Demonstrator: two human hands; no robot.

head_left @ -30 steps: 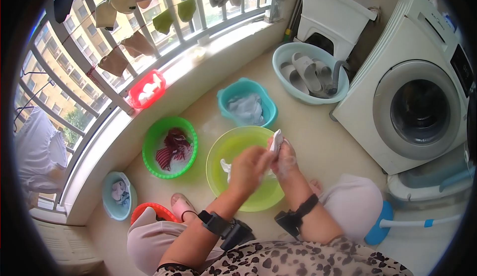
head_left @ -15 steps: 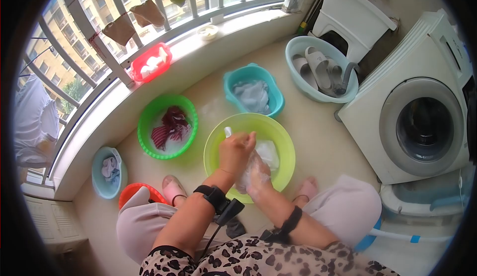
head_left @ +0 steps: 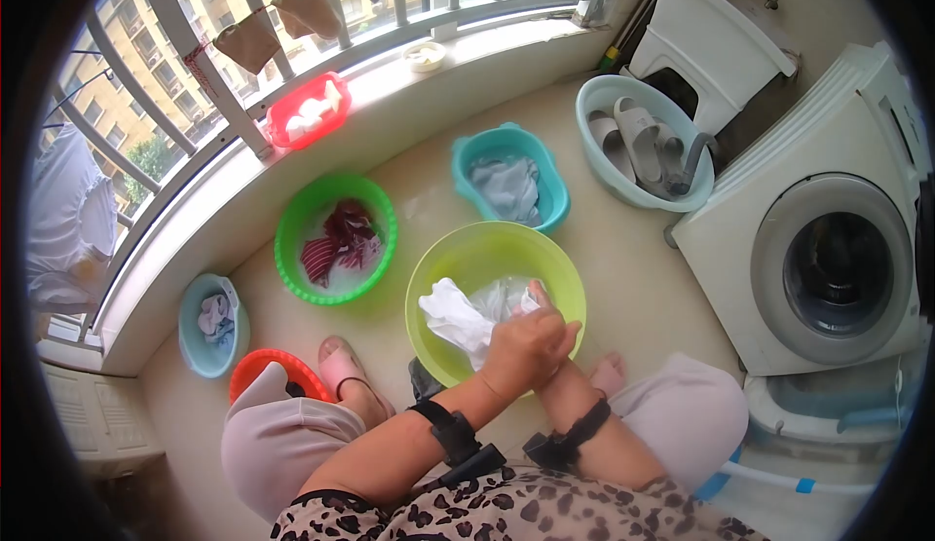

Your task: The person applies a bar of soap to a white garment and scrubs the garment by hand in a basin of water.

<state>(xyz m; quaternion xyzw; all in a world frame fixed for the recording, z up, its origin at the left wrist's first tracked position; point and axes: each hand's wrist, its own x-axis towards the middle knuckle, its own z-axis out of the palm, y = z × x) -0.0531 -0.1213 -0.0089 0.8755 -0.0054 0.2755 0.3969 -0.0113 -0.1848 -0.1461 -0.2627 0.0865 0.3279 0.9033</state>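
Observation:
A white cloth (head_left: 456,319), its garment kind unclear, hangs bunched over the yellow-green basin (head_left: 429,266) on the floor before me. My left hand (head_left: 526,344) is closed on it, knuckles up, and the cloth spreads out to the left. Tight against it, my right hand (head_left: 559,377) is partly hidden behind the left. Its fingers curl around the other end of the cloth, where a bit of white shows. Cloudy water lies in the basin beneath. Both wrists wear black straps.
Around me stand a green basin (head_left: 282,249) with a dark red striped cloth, a teal basin (head_left: 558,200) with grey-blue cloth, a pale basin (head_left: 594,103) of slippers, a small blue basin (head_left: 200,358), and a red basin (head_left: 255,366). A washing machine (head_left: 721,259) is at right.
Both hands have shifted right and slightly toward me within the view. The white cloth now extends to their left; earlier, my hands were together over soapy suds. The view has turned slightly.

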